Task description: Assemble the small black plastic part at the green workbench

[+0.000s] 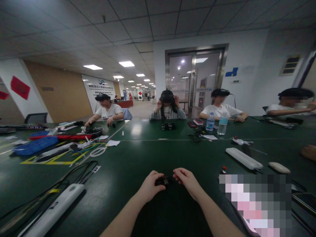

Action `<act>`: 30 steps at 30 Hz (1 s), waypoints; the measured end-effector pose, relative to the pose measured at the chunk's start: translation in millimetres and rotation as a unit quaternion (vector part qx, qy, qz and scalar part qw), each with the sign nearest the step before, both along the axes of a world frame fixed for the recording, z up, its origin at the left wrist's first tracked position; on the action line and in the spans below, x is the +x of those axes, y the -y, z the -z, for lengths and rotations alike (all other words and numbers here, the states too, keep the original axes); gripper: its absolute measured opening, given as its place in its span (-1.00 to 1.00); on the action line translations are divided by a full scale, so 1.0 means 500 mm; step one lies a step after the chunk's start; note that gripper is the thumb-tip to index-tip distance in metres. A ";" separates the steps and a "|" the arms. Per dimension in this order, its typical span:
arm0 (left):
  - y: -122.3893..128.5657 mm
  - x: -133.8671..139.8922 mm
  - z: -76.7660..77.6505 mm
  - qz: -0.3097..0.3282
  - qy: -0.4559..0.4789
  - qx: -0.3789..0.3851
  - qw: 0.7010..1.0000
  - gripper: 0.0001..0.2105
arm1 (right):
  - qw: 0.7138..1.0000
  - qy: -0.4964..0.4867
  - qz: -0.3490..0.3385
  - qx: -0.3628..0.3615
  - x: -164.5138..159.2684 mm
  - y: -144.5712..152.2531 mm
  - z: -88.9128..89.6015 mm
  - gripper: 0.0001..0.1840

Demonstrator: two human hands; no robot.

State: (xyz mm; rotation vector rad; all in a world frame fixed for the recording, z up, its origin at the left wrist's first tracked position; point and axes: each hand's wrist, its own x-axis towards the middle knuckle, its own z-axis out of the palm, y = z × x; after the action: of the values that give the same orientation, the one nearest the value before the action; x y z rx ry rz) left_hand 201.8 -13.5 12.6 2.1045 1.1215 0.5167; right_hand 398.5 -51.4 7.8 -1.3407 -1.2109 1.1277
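Gadget (164,180), small and black, is toward the near edge of the desk (138,151), left hand (151,186) clamped on its left end, which'd steady it and leave the right end free. Right hand (185,181) is just beside, fingertips bunched; too murky to tell if they're pinching anything.

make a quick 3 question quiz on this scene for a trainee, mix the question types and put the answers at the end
1. Multiple choice: which of the camera wearer's hands has its thumb and fingers around the small black object? A) right B) left C) neither
2. True or false: the blue tray lies on the wearer's right.
3. Fill in: the long white strip at lower left is marked with the number ___.

Key: 1. B, the left hand. 2. False; the blue tray lies on the left. 3. 2.
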 end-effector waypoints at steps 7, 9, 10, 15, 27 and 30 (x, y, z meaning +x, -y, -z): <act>-0.001 -0.011 0.000 0.040 0.008 0.011 0.999 -0.53 | 0.968 0.231 -0.082 0.061 -0.021 0.028 -0.039 -0.72; -0.002 -0.014 0.000 0.050 0.009 0.009 0.999 -0.54 | 0.955 0.272 -0.100 0.071 -0.024 0.034 -0.045 -0.70; -0.002 -0.015 0.000 0.051 0.012 0.007 0.999 -0.53 | 0.951 0.282 -0.106 0.070 -0.025 0.036 -0.046 -0.68; -0.001 -0.014 0.005 0.038 0.031 -0.008 0.999 -0.56 | 0.940 0.310 -0.126 0.062 -0.026 0.034 -0.042 -0.68; -0.002 -0.010 0.005 0.037 0.032 0.021 0.999 -0.67 | 0.936 0.324 -0.118 0.071 -0.035 0.034 -0.047 -0.77; -0.007 -0.008 0.011 0.039 0.039 0.031 0.998 -0.68 | 0.929 0.339 -0.114 0.097 -0.040 0.034 -0.051 -0.78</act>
State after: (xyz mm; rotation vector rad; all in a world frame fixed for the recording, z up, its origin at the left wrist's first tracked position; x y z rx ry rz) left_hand 197.7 -10.1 7.4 2.1525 0.9870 0.5977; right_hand 378.5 -68.3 33.4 -1.5113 -1.9664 0.6715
